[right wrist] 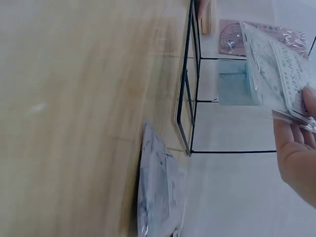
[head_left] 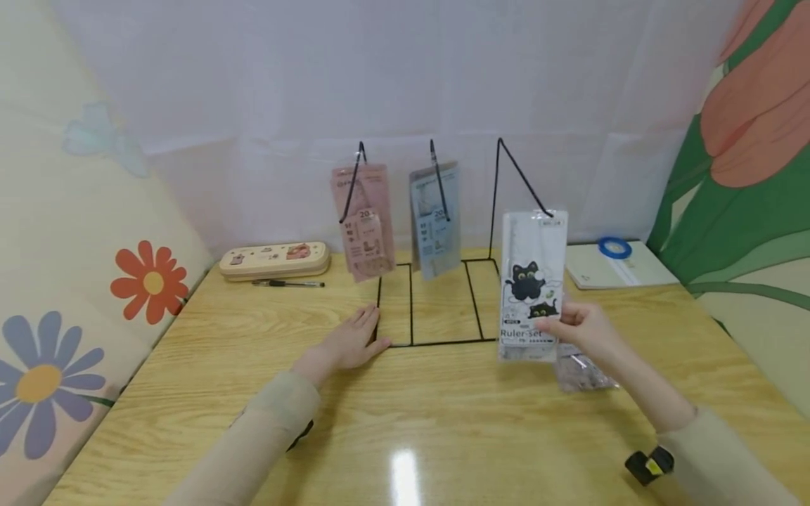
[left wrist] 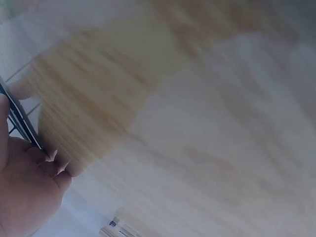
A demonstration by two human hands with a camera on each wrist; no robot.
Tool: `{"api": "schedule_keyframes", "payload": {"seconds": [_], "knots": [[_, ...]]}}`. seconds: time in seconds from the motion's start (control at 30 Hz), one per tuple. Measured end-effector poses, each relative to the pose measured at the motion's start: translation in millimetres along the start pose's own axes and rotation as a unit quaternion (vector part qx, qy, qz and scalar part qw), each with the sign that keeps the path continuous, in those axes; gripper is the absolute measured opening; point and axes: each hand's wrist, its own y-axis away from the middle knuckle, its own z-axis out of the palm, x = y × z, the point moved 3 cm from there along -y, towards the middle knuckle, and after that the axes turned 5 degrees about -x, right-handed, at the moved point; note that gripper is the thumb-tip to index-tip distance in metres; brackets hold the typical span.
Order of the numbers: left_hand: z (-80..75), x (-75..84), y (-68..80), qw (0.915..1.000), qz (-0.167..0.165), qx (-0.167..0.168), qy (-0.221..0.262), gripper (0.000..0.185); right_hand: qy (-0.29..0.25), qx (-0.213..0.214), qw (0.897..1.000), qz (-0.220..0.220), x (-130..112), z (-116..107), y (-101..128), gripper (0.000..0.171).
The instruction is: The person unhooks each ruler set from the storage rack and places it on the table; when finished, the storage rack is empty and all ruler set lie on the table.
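My right hand point(head_left: 585, 330) pinches the lower right edge of a clear ruler set packet point(head_left: 531, 281) with black cats on it. The packet's top edge meets the tip of the right-hand arm of a black wire display rack point(head_left: 443, 343). In the right wrist view the same packet point(right wrist: 271, 74) tilts, with the thumb on its front. My left hand point(head_left: 351, 341) rests on the table with its fingers and thumb extended against the rack's front left corner. Pink packets point(head_left: 367, 225) hang from the left arm, blue packets point(head_left: 436, 218) from the middle one.
Another clear packet point(head_left: 579, 372) lies on the table beneath the right hand. At the back left are a cream pencil case point(head_left: 275, 260) and a black pen point(head_left: 287, 284). A blue ring point(head_left: 614, 240) sits on a pale notebook point(head_left: 623, 274) at the back right.
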Motion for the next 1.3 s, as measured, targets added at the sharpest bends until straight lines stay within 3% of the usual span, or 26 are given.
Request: {"api": "schedule_keyframes", "payload": {"seconds": [0.17, 0.33, 0.43, 0.5, 0.63, 0.8, 0.87, 1.07, 1.27, 1.3], "knots": [[-0.1, -0.3, -0.4, 1.0, 0.003, 0.001, -0.001, 0.072, 0.022, 0.004, 1.0, -0.008, 3.7, -8.4, 36.7, 0.043], [-0.6, -0.2, -1.2, 1.0, 0.005, 0.004, -0.004, 0.071, 0.018, 0.03, 0.999, -0.029, 12.8, -34.0, 61.7, 0.019], [-2.0, 0.3, -0.7, 0.9999, 0.008, 0.007, -0.004, 0.071, 0.041, 0.05, 0.998, -0.018, 23.1, -58.8, 68.0, 0.014], [-3.4, 0.5, -0.4, 0.9999, 0.009, 0.009, -0.005, 0.071, 0.08, 0.072, 0.994, 0.005, 30.8, -77.7, 67.9, 0.019], [-5.1, 0.3, -0.1, 0.9999, 0.005, 0.008, -0.007, 0.071, 0.187, 0.096, 0.975, 0.07, 47.2, -113.4, 61.2, 0.053], [-2.2, -0.2, -0.9, 1.0, 0.001, -0.005, -0.007, 0.073, 0.26, 0.059, 0.957, 0.118, 67.9, -135.3, 49.7, 0.045], [-1.9, -0.8, -0.4, 1.0, 0.001, -0.006, -0.005, 0.073, 0.269, 0.038, 0.953, 0.134, 74.7, -138.2, 43.1, 0.039], [-2.8, 0.7, 0.7, 1.0, 0.003, -0.008, 0.001, 0.072, 0.295, 0.01, 0.94, 0.172, 87.5, -140.5, 27.3, 0.046], [-4.2, 1.4, 1.6, 0.9999, 0.001, -0.014, 0.007, 0.071, 0.346, 0.058, 0.926, 0.142, 79.1, -132.4, 25.1, 0.038], [-4.5, 1.4, 2.1, 0.9999, 0.0, -0.014, 0.006, 0.072, 0.358, 0.067, 0.922, 0.131, 75.0, -130.6, 24.5, 0.044]]}}
